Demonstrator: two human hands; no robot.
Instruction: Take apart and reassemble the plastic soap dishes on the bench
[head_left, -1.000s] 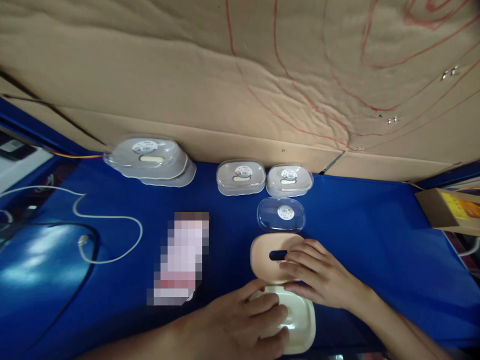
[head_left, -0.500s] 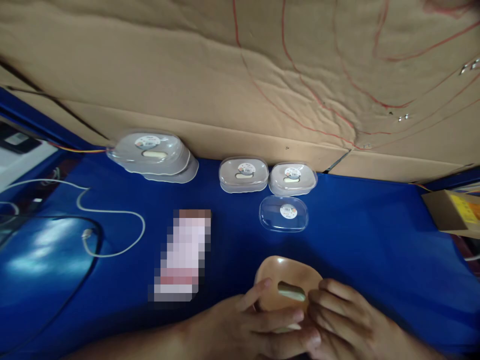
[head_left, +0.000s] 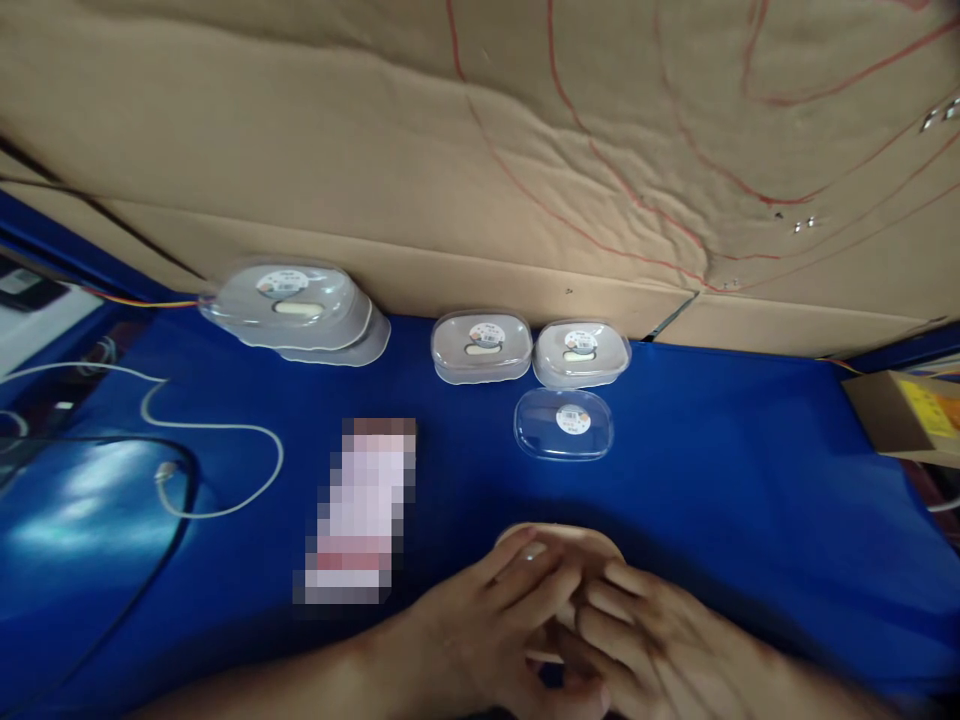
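A rounded, peach-coloured plastic box (head_left: 581, 540) is low in the head view, mostly covered by my two hands. My left hand (head_left: 499, 625) reaches in from the left, its fingers bent across the box and one resting near its far rim. From the right, my right hand (head_left: 645, 625) curls its fingers over the other side, their tips close to those of the left. Both hands hold the box between them; the undersides of the grips and the box's near side are hidden. Beyond it a loose clear lid (head_left: 564, 425) with a round label lies flat.
Two clear-lidded boxes (head_left: 481, 348) stand side by side by the cardboard wall (head_left: 337, 150). Stacked ones (head_left: 296, 310) are further left. A blurred-out phone-like rectangle (head_left: 360, 510) lies left of my hands, near white and black cables (head_left: 277, 470). A cardboard carton (head_left: 892, 415) is at right.
My hands have closed in over the peach box, and its slot, visible before, is now covered. The box appears tilted differently. The view has shifted slightly.
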